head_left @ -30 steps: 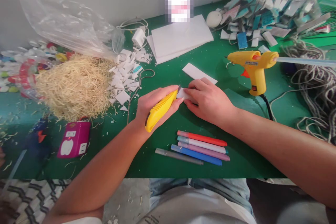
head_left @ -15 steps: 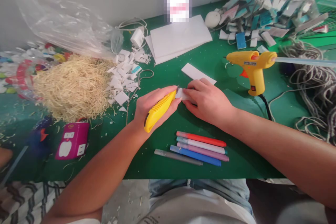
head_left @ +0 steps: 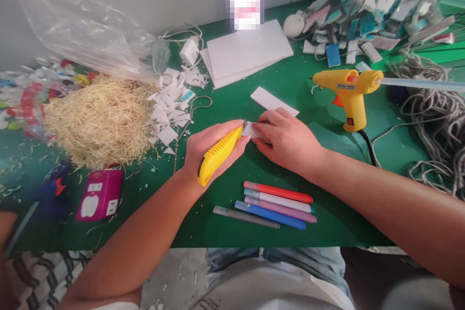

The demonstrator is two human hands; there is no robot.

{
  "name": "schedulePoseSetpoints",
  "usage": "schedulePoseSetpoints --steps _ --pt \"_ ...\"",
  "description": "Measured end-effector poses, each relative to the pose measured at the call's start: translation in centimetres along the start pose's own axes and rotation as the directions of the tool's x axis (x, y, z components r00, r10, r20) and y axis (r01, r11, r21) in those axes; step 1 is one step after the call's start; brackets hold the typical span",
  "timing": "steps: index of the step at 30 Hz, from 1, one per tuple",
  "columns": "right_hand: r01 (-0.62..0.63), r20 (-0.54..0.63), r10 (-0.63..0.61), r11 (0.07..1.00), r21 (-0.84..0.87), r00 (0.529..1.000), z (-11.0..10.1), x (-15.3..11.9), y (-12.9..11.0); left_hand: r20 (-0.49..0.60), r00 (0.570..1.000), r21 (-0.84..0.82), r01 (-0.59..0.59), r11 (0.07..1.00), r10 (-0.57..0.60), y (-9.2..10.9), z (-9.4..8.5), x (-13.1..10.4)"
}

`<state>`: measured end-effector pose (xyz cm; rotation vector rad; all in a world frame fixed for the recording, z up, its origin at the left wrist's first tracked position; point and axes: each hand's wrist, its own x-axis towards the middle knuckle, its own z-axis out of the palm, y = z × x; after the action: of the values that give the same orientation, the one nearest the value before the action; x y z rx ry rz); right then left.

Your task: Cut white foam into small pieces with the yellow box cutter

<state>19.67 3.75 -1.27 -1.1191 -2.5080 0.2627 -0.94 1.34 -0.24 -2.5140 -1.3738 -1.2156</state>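
While the left hand (head_left: 204, 142) grips a cutter (head_left: 220, 154), the right (head_left: 285, 138) seemingly steadies foam (head_left: 248, 129).

A: Which colours appear?
B: Your long, ribbed plastic cutter handle (head_left: 221, 154) is yellow; your small, flat piece (head_left: 250, 130) is white; your pistol-shaped plastic glue gun (head_left: 350, 87), yellow with an orange trigger (head_left: 337, 100).
A: And your slim plastic markers (head_left: 281, 209)?
B: Red, white, mauve, blue and grey, against your flat green tabletop (head_left: 334, 232).

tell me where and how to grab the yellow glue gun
Probably grip the glue gun by its handle, coming from the near right: the handle points to the near side, orange trigger on its left. Avoid the nozzle at the left end, possibly hot.
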Motion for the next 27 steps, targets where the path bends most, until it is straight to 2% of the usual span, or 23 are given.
schedulePoseSetpoints --steps 5,11,15,27 --pt "0.016 0.006 -0.016 1.0 -0.019 1.0 -0.01 0.0 0.05 0.0 0.999 -0.06 -0.043 0.997 0.043 -0.02 0.14 -0.02" --pt "0.016 -0.002 -0.016 0.999 -0.03 1.0 0.12 0.05 0.01 0.071 0.995 -0.018 -0.073 0.997 0.074 0.21 -0.02 0.27" --pt "-0.004 -0.006 0.003 0.999 -0.034 1.0 0.27 0.16 -0.12 0.061 0.994 -0.005 -0.096 0.995 0.096 0.46 -0.18 0.7" --pt "-0.017 -0.003 0.017 1.0 0.007 1.0 0.05 0.16 -0.14 0.072 0.997 0.002 -0.01 1.0 0.009 0.57 -0.75 0.49"
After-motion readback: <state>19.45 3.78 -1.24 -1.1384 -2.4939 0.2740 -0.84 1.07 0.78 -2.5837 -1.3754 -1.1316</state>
